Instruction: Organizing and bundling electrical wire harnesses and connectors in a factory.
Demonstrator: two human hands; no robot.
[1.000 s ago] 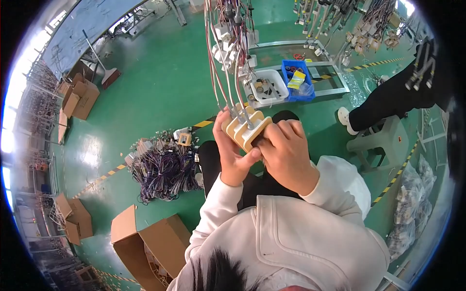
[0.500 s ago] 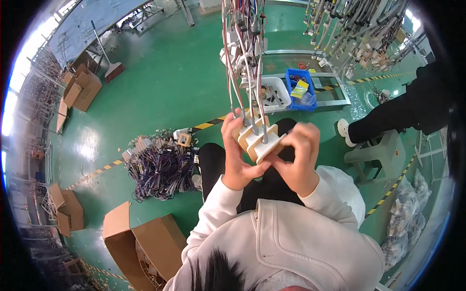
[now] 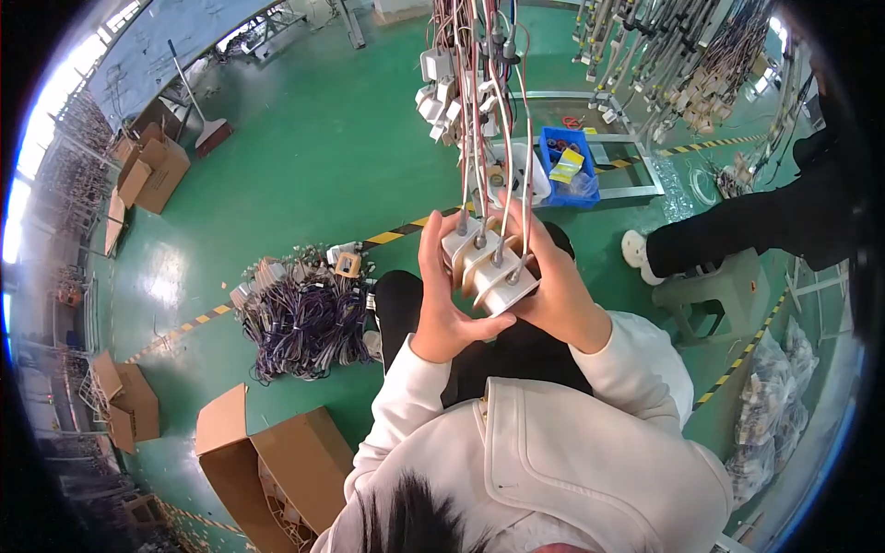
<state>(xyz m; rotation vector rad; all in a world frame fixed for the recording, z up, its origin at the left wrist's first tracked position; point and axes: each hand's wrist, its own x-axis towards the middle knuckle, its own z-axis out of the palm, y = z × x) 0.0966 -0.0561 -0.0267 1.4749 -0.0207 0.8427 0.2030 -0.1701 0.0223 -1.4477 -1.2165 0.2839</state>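
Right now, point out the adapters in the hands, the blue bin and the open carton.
adapters point(image 3: 490, 269), head view, on the white face of one in the stack.
blue bin point(image 3: 556, 139), head view, on its left rim.
open carton point(image 3: 304, 452), head view, on its right flap.

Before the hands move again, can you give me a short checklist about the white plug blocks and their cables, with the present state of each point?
1. Left hand grips the stack of white plug blocks from its left side: ok.
2. Right hand supports the stack from the right: ok.
3. Blocks lie fanned and together, none slipping out: ok.
4. Hanging cables run up from the blocks to the bundle above: ok.
5. Each cable seated fully in its block: cannot tell, too small.
6. Purple wire pile on the green floor lies apart from the hands: ok.
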